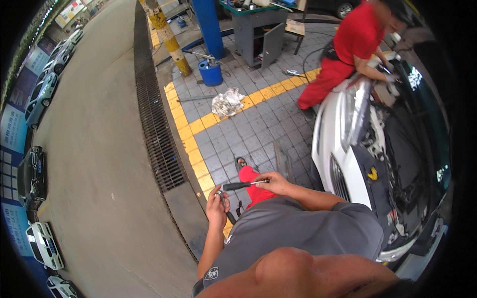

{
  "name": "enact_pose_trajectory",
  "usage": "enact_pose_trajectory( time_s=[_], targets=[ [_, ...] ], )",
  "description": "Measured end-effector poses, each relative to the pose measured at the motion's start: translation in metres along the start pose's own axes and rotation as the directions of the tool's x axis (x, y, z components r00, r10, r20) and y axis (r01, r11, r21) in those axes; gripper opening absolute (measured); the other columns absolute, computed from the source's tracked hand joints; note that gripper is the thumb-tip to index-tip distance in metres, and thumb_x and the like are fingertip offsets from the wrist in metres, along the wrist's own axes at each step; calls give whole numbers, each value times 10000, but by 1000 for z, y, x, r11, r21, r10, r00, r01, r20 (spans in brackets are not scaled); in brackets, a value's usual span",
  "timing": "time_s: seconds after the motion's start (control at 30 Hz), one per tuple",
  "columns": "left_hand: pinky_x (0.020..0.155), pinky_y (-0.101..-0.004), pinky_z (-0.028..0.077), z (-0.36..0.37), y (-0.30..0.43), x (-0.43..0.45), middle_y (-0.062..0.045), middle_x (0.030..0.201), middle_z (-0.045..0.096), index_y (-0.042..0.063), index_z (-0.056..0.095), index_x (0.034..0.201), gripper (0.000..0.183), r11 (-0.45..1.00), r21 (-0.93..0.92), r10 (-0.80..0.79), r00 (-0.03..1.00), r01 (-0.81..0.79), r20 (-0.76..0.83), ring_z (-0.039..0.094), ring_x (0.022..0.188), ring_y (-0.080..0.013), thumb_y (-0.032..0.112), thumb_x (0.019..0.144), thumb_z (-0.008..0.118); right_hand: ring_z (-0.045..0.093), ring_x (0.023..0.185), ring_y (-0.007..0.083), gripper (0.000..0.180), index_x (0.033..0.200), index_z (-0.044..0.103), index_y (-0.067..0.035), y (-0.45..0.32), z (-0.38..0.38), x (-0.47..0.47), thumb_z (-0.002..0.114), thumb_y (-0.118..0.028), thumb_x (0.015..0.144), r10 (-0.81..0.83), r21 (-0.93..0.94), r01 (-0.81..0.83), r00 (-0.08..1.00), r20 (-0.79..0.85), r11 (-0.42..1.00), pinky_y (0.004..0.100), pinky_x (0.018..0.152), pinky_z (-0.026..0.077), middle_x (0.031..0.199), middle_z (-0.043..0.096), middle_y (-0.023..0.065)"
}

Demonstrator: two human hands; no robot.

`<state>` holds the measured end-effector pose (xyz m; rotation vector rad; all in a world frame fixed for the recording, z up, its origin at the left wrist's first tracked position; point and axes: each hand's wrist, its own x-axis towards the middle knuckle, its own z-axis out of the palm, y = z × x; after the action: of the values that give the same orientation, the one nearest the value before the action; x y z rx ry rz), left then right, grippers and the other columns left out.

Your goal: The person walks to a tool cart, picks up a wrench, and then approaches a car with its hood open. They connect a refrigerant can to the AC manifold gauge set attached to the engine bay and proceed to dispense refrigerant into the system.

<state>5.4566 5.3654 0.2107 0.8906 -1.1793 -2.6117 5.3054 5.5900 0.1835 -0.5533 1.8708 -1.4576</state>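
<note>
My right hand (pixel 275 182) grips the metal shaft end of a black-handled driver (pixel 237 186), which lies roughly level across in front of my body. My left hand (pixel 217 205) is closed around a ratchet wrench (pixel 231 217) with a dark handle. The wrench's metal head meets or lies close to the butt of the driver's handle; whether they are joined I cannot tell. Beside my right arm stands a white car (pixel 344 149) with its engine bay (pixel 380 141) exposed.
A co-worker in red (pixel 357 37) leans over the car's far front corner. Ahead are a crumpled dirty cloth (pixel 228 102), a blue drum (pixel 210 73), a striped post (pixel 166 35) and a grey tool cabinet (pixel 246 35) with its door ajar. A drain grate (pixel 160 149) runs along my left.
</note>
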Motion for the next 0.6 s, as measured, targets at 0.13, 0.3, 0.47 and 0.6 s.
enact_pose_trajectory(
  time_s=[0.13,0.3,0.47,0.6],
  targets=[
    [485,-238,328,-35,87,97,-88,865,556,65,409,1397,422,993,-109,52,999,-54,-16,441,587,-126,225,1010,460,650,922,149,214,1042,706,0,-20,15,163,729,-111,860,-59,160,26,976,208,987,300,851,508,988,713,74],
    [466,-222,320,-38,205,166,-79,856,549,106,376,1431,489,960,-210,147,972,-185,-186,413,550,-106,237,981,514,647,931,147,250,1090,691,-8,-128,38,366,706,-139,878,-103,31,103,825,556,994,306,859,503,996,716,98],
    [435,-201,302,-68,283,252,-77,851,546,169,329,1477,547,897,-271,283,925,-349,-255,404,499,-92,244,975,533,660,930,175,227,1058,697,-3,-192,57,539,704,-140,877,-202,11,270,694,691,963,317,846,515,984,710,109],
    [419,-208,292,-110,346,366,-68,819,545,182,343,1472,552,877,-338,290,937,-341,-193,392,481,-91,266,969,554,659,964,197,220,1038,698,10,-210,72,670,726,-112,857,-218,63,245,680,700,968,331,863,514,1010,703,121]
  ],
)
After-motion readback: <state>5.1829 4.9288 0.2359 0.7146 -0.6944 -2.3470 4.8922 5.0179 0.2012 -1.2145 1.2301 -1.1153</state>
